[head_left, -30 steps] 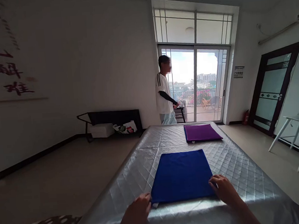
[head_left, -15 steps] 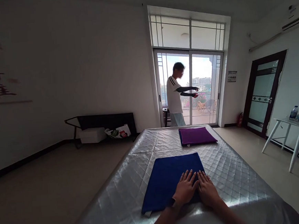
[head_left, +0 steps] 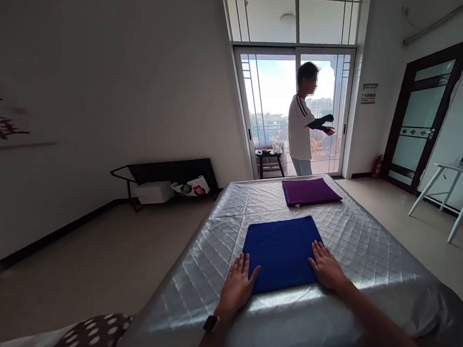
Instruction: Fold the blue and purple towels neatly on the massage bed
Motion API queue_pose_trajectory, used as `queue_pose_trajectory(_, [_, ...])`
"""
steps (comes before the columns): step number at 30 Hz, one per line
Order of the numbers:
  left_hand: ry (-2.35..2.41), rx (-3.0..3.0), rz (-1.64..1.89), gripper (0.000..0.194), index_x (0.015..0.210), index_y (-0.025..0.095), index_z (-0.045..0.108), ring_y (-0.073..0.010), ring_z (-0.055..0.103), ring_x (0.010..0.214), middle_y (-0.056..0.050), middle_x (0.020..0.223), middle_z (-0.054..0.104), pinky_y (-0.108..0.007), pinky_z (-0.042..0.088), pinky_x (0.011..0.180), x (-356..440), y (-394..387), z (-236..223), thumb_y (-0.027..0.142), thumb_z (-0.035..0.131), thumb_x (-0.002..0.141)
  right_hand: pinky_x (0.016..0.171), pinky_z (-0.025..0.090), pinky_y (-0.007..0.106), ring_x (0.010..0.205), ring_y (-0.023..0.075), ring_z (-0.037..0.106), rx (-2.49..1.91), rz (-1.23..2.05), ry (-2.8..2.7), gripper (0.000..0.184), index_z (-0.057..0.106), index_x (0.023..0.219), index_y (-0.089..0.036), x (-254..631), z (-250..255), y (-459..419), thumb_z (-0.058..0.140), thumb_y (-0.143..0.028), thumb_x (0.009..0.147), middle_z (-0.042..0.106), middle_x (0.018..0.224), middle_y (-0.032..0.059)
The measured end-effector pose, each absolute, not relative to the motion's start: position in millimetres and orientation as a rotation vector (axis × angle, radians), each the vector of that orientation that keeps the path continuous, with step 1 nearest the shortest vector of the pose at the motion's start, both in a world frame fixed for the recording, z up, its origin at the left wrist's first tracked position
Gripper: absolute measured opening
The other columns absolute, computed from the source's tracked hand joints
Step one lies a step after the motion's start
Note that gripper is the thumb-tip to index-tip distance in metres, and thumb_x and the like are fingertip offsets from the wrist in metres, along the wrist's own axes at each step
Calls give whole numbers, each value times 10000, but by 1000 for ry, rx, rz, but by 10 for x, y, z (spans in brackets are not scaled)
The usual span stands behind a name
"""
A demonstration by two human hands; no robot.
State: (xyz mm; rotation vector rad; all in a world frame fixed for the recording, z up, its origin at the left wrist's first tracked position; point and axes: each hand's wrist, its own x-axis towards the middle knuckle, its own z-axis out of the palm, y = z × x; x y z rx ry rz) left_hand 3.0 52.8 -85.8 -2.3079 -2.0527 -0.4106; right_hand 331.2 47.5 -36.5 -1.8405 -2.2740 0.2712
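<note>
A blue folded cloth [head_left: 283,255], roughly square, lies flat on the silver quilted cover [head_left: 200,283] of the table. My left hand [head_left: 237,284] rests at its left edge, fingers stretched out and the thumb over the cloth. At the opposite edge lies my right hand [head_left: 326,264], also flat with its fingers extended and its thumb touching the cloth. Neither hand grips anything. Beyond the blue cloth, a purple cloth pad [head_left: 312,191] with a blue underside lies near the far end of the table.
Past the far end stands a person [head_left: 302,125] in a white shirt, by the glass sliding door. A black bench [head_left: 171,175] is along the back wall. To the right is a small white table [head_left: 461,169] with bottles. Brown polka-dot fabric [head_left: 84,345] lies at lower left.
My left hand has gone from beside the right hand to the cloth's left edge. The blue cloth now looks narrower and squarer. The person has moved right, and the view has tilted down.
</note>
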Motion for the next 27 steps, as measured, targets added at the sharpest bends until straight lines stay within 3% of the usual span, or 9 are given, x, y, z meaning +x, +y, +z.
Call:
queue_pose_trajectory(5, [-2151,-2262,-401,814,1516,54,352,-303,284,1488,-206,1595,313,-472,273,1201,100,410,-848,640,245,962,1234,166,415,1521,236,165,-1865,281,-2292,668,239,1558,-33,3328,-362,412,232,-434,1023,201,1630,152])
queue_pose_trajectory(17, [-2235,-2163,-408,878,1473,3,409,-329,356,1453,-246,1540,397,-487,312,1179,177,502,-730,675,184,955,1219,179,395,1518,234,183,-1883,297,-2306,649,291,1551,-50,3326,-110,834,220,-419,1022,227,1624,140])
queue_pose_trajectory(22, [-1959,-2329,-530,788,1484,80,432,-330,384,1439,-205,1523,452,-489,336,1170,876,715,-519,634,190,978,1221,165,391,1522,231,164,-1968,257,-2256,654,257,1553,-23,3225,-176,989,226,-406,1023,215,1629,157])
queue_pose_trajectory(27, [-1673,-2640,-501,667,1511,165,404,-292,303,1485,-136,1571,405,-508,277,1201,1707,932,-459,546,197,1005,1218,163,402,1526,221,153,-1938,212,-2257,647,257,1560,-50,3245,-315,997,220,-401,1018,190,1636,135])
